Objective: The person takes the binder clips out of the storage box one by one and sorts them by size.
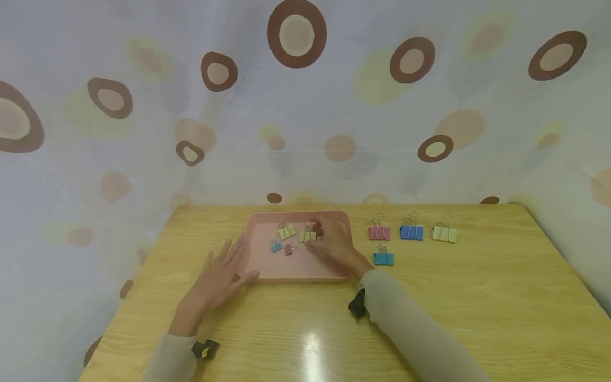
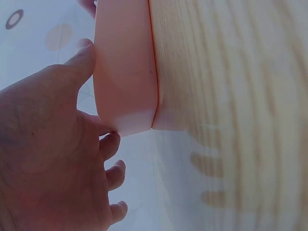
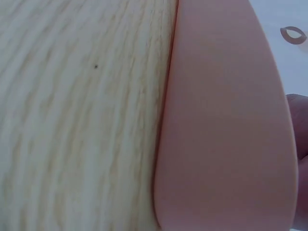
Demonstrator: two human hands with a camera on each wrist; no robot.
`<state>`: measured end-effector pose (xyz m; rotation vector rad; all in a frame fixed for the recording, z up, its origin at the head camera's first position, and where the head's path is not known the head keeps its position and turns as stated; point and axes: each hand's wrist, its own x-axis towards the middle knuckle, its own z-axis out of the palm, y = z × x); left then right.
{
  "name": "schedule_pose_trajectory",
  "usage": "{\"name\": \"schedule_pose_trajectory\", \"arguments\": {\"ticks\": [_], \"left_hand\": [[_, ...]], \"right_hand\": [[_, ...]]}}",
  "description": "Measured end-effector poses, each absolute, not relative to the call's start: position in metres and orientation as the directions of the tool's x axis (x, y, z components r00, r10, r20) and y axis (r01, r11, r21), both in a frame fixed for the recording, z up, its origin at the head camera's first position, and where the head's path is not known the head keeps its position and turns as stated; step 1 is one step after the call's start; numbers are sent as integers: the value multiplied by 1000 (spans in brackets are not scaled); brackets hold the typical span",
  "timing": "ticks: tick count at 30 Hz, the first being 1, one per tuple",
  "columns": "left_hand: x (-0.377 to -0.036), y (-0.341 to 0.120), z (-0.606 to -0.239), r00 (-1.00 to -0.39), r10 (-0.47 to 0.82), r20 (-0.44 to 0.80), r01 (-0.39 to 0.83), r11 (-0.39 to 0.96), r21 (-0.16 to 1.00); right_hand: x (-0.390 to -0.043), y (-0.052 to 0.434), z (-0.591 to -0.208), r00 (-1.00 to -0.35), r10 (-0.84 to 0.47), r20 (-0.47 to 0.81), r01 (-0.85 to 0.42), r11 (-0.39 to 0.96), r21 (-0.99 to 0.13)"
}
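Observation:
A shallow pink tray (image 1: pixel 296 268) holds several small binder clips. My left hand (image 1: pixel 217 278) rests at the tray's left front corner, fingers spread and straight; in the left wrist view its thumb and index fingertip are at the tray wall (image 2: pixel 126 62). My right hand (image 1: pixel 334 245) reaches over the tray's right side, its fingertips around a yellow binder clip (image 1: pixel 307 237). A red piece shows by its fingers; I cannot tell if they pinch a clip. To the left lie another yellow clip (image 1: pixel 287 232), a small blue clip (image 1: pixel 276 246) and a small red clip (image 1: pixel 288 249).
Right of the tray, a pink-red binder clip (image 1: pixel 379 233), a dark blue clip (image 1: pixel 411 232) and a pale yellow clip (image 1: pixel 444 234) stand in a row on the wooden table (image 1: pixel 477 297). A light blue clip (image 1: pixel 384 259) is in front of the red one. A patterned curtain (image 1: pixel 305 116) hangs behind.

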<state>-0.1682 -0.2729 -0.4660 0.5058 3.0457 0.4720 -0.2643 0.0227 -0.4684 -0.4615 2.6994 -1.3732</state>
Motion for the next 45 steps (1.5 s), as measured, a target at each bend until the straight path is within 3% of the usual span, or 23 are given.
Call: {"name": "schedule_pose_trajectory", "arguments": {"ticks": [23,39,45], "left_hand": [[-168,-262,-467,-939,342,45,339,893,297],[-168,-268,-466,-943,332,29,324,895,305],[-169,-271,-467,-946,325,9,310,892,328]], "right_hand": [[-260,26,-469,-942,-333,36,-249,625,-740],[-260,30,-467,-941,-334,59,-239,529,-814],[-252,35,-459,-946,-316,67,-207,434,-877]]}}
